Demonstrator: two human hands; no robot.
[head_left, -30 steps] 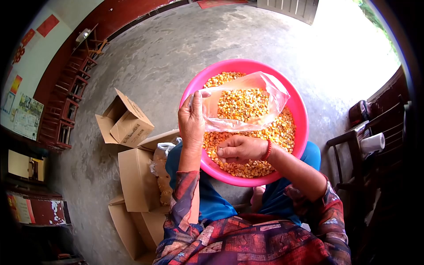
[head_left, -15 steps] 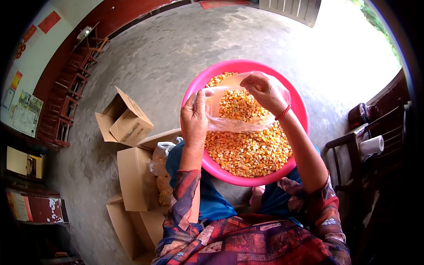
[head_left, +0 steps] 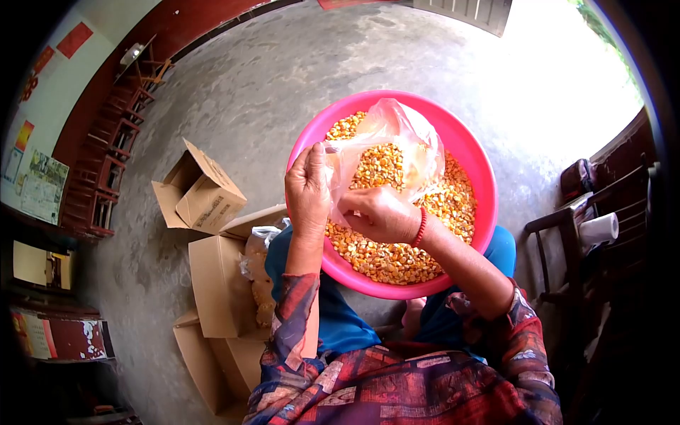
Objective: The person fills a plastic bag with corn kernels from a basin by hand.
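A pink basin (head_left: pixel 482 170) full of loose corn kernels (head_left: pixel 393 261) is in front of me, over my knees. Across it stretches a clear plastic bag (head_left: pixel 411 129), its mouth spread wide, with kernels showing within the opening. My left hand (head_left: pixel 307 190) is closed on the bag's left edge, thumb up, near the basin's left rim. Just to its right, low over the kernels, my right hand (head_left: pixel 382 214) has curled fingers at the bag's near edge. Its fingertips are partly hidden, but the plastic runs into them.
Left of my legs stand open cardboard boxes (head_left: pixel 212 287), one with a filled plastic bag (head_left: pixel 261 283) inside. Another open box (head_left: pixel 198 191) lies farther off on the concrete floor (head_left: pixel 234 92). At the right is a wooden chair (head_left: pixel 567 234) with a white paper roll (head_left: pixel 598 230).
My right hand has moved from the bag's far right edge down and left to the near edge beside my left hand. The bag's far side now bunches up and its opening is narrower.
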